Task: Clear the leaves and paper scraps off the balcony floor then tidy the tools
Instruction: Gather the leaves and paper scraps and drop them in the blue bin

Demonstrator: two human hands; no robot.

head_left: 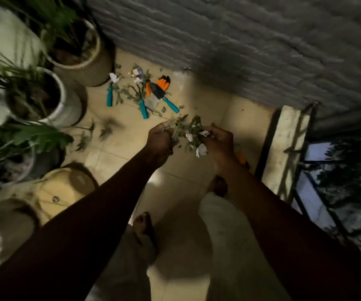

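- Centrally, mid-frame: bundle of leaves and paper scraps, held above the tiled floor between both hands.
- Left hand: fingers curled, gripping the bundle's left end.
- Right hand: fingers curled round the bundle's right end; white paper hangs below the thumb.
- Loose leaves, upper middle: scattered on the floor among the tools.
- Crumpled paper scrap: on the floor, touching the top of the leftmost tool.
- Teal-handled tools: three, lying near one another; markings too blurred to read.
- Orange-and-black glove: lying over the tools.
- Potted plants: clustered along the left edge.
- Grey wall: across the top.
- Railing: right edge.
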